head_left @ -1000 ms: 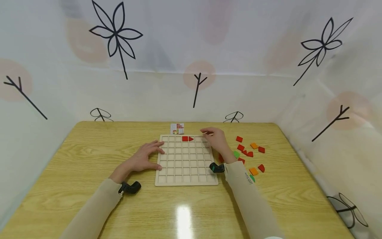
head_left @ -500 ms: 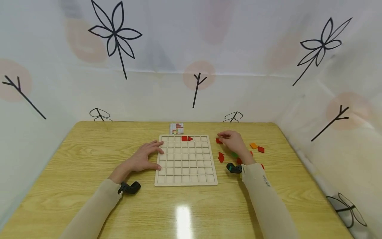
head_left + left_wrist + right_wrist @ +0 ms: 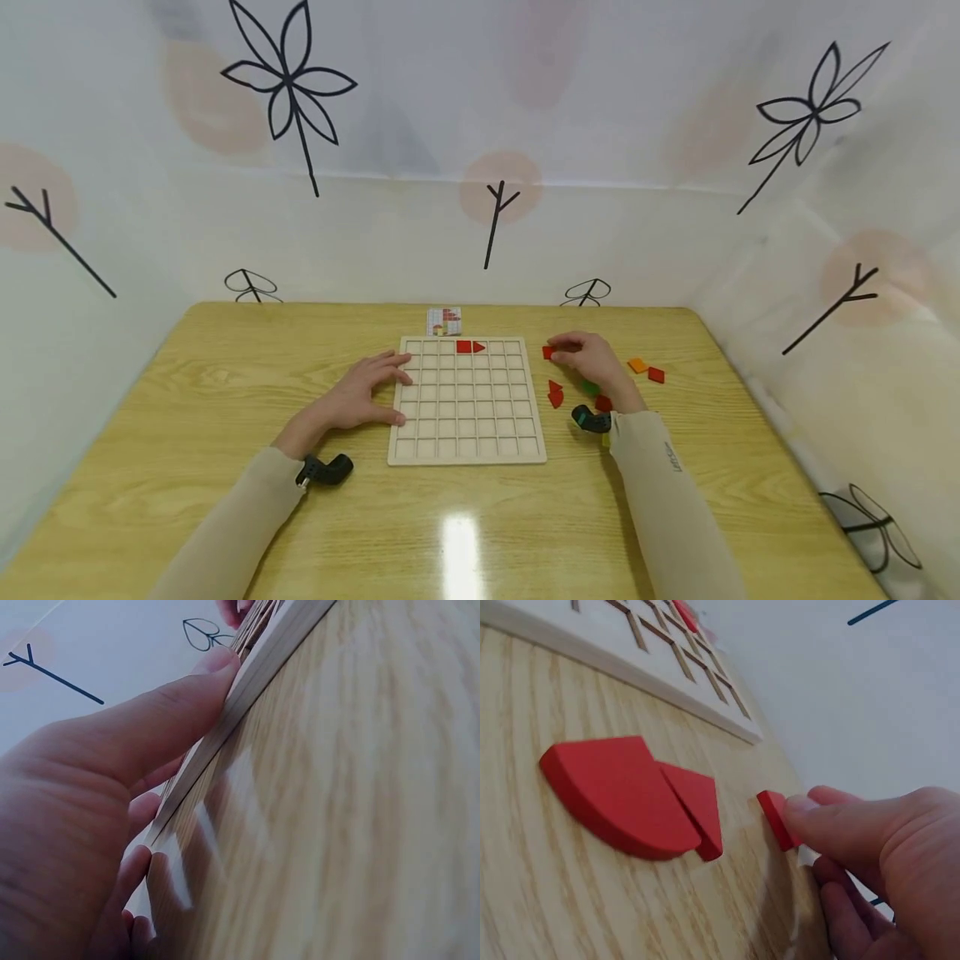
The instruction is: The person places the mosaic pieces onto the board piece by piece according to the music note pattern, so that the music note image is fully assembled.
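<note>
The pale gridded wooden board (image 3: 427, 411) lies flat in the middle of the table. Along its left edge rests my left hand (image 3: 354, 397), fingers spread, with the thumb against the board's side in the left wrist view. A red square tile (image 3: 463, 347) and a red triangle tile (image 3: 478, 347) sit side by side in the top row. Right of the board, my right hand (image 3: 597, 365) pinches another red tile (image 3: 771, 814) between thumb and fingers, close over the tabletop. Nearer me lie a red quarter-round tile (image 3: 619, 799) and a second red triangle (image 3: 697, 799), edges together.
A small printed card (image 3: 444, 322) lies behind the board. Under and beside the right wrist are a green tile (image 3: 590, 388) and a red one (image 3: 603, 403), partly hidden. Further right lie an orange tile (image 3: 637, 365) and a red tile (image 3: 656, 376).
My right hand has moved right, from over the board's far right corner to the red tile beside the board. My left hand stays at the board's left edge.
</note>
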Available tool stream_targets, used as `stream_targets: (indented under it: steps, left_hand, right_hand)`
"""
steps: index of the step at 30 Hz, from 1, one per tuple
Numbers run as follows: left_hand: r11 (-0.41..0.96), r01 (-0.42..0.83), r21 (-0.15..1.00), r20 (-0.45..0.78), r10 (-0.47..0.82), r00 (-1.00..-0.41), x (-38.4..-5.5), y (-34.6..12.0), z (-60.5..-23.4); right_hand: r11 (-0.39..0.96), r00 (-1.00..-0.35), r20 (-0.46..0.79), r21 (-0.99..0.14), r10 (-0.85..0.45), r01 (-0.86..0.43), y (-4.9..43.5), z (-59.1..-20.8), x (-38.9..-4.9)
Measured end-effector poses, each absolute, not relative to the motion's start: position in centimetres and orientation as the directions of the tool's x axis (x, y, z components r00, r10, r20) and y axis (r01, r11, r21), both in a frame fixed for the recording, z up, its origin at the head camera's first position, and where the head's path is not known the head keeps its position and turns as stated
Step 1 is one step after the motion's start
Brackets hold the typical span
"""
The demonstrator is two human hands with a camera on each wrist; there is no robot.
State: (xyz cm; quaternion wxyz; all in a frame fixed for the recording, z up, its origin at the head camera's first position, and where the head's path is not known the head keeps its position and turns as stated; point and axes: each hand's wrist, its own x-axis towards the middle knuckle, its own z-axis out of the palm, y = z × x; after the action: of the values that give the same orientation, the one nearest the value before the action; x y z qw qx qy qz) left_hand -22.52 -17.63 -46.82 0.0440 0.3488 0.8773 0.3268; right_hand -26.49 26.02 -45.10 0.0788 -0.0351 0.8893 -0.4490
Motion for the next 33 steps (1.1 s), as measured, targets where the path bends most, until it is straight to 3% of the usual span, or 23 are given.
stream_targets:
  steps: [33]
  left_hand:
    - [0.543, 0.584, 0.604, 0.152, 0.641, -0.753, -22.5, -17.7, -46.9]
  right_hand:
    - [0.635, -0.990, -0.097, -0.773, -0.102, 0.010, 25.4, -44.0, -26.6]
